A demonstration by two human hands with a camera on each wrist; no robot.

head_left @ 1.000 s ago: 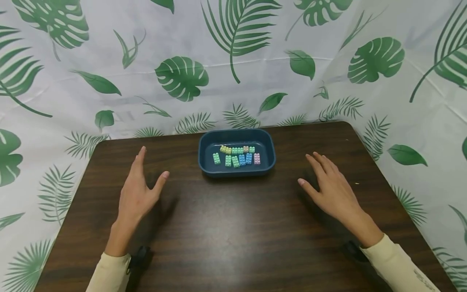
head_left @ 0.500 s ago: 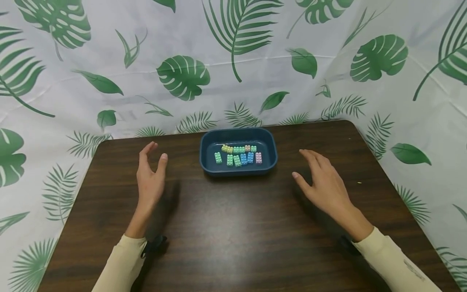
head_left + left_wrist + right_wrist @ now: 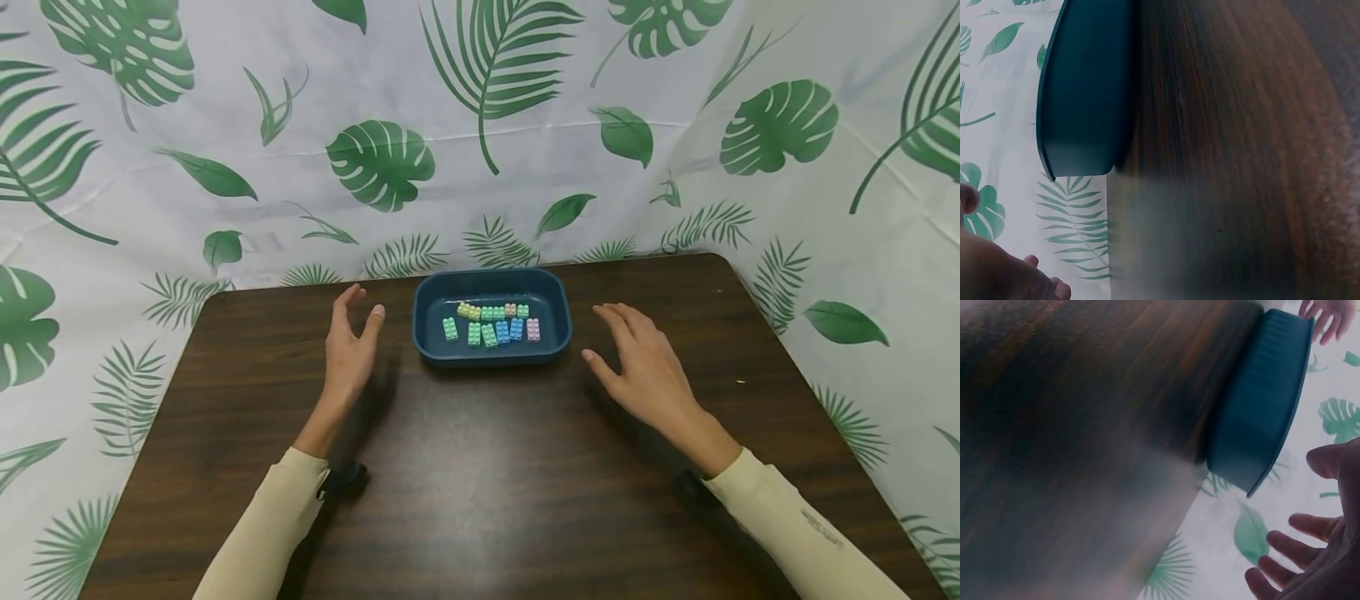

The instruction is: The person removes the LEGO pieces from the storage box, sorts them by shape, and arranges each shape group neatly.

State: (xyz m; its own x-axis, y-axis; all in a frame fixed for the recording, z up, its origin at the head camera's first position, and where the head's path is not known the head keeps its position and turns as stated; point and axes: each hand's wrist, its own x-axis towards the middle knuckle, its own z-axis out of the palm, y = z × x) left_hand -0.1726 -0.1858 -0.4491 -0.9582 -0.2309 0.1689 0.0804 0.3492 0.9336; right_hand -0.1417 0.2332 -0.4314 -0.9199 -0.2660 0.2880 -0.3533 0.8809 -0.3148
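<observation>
A dark blue tray [image 3: 491, 362] stands near the table's far edge, with several small toy building bricks [image 3: 489, 335] in green, yellow, blue and pink lying inside. To its left, my left hand [image 3: 351, 346] hovers with relaxed fingers and thumb apart, holding nothing. My right hand [image 3: 645, 367] is held over the table to the right of the tray, fingers loosely extended and grasping nothing. The left wrist view shows the tray's outer wall [image 3: 1088, 94], with part of the left hand [image 3: 1004, 269] at the lower left corner. Spread fingers of the right hand [image 3: 1310, 550] appear in the right wrist view.
The dark wooden table [image 3: 480, 500] extends toward me in front of the tray. Behind it hangs a white cloth [image 3: 285, 183] with green leaf prints, which also runs along both sides. A tiny yellowish speck [image 3: 740, 382] lies on the table at the right.
Both hands have moved inward toward the tray, the left one to the right and the right one to the left. The tray and bricks stay in place on the table.
</observation>
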